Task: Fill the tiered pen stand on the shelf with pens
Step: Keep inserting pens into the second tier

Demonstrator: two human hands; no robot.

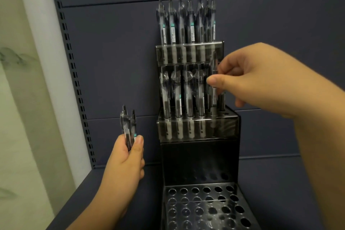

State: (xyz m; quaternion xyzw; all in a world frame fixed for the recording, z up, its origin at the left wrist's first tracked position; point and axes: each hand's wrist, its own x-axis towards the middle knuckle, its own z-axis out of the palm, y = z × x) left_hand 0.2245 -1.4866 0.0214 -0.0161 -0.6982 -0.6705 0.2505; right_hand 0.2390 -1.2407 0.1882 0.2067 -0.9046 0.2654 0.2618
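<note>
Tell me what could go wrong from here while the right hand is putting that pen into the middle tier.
1. The right hand pinches its pen near the top, close beside standing pens; it could nudge them or miss a hole.
2. The left hand grips spare pens only by their lower ends, so one might slip out.
3. The bottom tier is unfilled; a dropped pen could land there.

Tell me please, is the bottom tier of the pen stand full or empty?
Empty: every hole in the bottom tier shows open, with no pen in it.
</note>
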